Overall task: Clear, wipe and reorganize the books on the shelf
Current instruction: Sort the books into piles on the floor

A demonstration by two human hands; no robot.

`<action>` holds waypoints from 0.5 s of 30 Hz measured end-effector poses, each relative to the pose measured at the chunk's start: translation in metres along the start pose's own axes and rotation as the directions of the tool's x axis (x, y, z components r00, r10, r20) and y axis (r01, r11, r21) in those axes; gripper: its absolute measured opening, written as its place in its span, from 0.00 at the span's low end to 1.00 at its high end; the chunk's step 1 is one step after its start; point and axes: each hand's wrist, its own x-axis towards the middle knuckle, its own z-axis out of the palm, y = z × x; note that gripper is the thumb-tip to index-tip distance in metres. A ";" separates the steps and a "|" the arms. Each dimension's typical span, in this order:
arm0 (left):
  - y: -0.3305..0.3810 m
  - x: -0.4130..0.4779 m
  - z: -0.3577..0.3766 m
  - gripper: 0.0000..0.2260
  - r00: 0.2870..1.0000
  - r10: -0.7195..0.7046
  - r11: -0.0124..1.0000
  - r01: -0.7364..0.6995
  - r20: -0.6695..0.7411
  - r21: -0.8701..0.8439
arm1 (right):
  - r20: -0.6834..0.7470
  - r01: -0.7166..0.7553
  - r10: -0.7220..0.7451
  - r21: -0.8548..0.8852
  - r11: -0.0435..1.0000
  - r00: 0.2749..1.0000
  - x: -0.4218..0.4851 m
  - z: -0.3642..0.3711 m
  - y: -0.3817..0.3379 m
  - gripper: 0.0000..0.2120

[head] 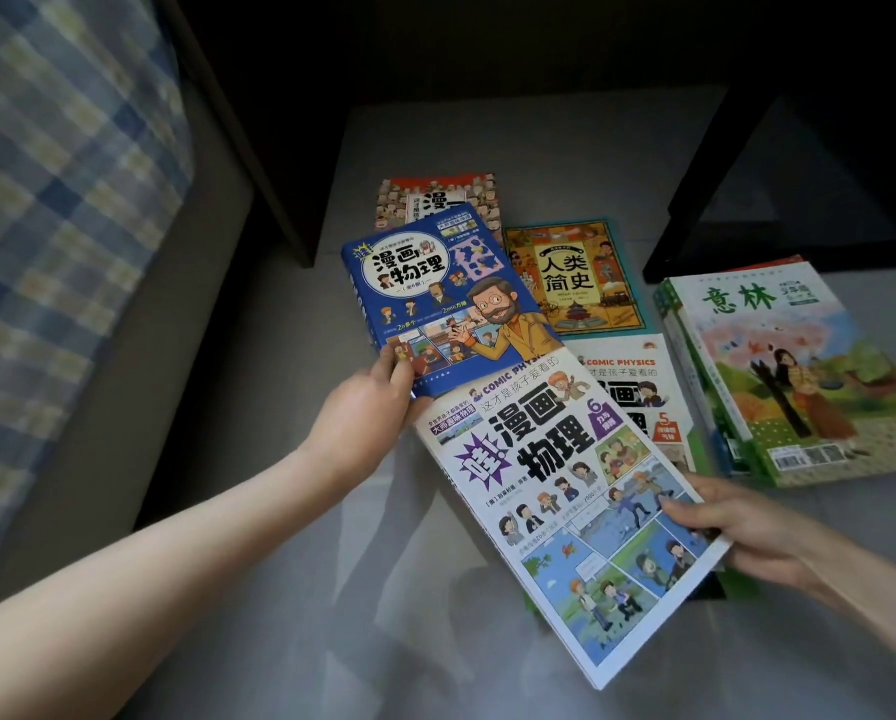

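Pinching blue book (451,304) by its near-left corner with left hand (367,407), thumb on the cover. Gripping white comic (565,511) at its right edge with right hand (737,532), thumb on top, fingers beneath. Blue book overlapping the comic's far edge. Behind, on grey floor (331,589): yellow book (573,278), magazine stack (799,371) at right.

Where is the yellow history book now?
Head view, centre: the yellow history book lies on the floor, right of the blue book and beyond the comic numbered 5.
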 end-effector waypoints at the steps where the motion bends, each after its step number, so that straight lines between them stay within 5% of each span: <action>1: -0.002 0.000 0.001 0.22 0.998 0.051 0.999 -0.050 -0.026 0.019 | 0.004 0.004 -0.004 0.008 1.000 1.000 -0.001 0.001 0.000 0.54; 7: -0.010 -0.006 0.008 0.13 0.986 0.158 0.977 -0.147 -0.060 0.152 | -0.020 0.008 -0.007 0.039 0.999 1.000 -0.001 0.000 0.000 0.55; 15: -0.010 -0.009 0.006 0.22 0.980 0.188 0.969 -0.175 -0.064 0.172 | 0.001 0.001 -0.001 0.157 0.988 1.000 0.002 0.005 0.006 0.52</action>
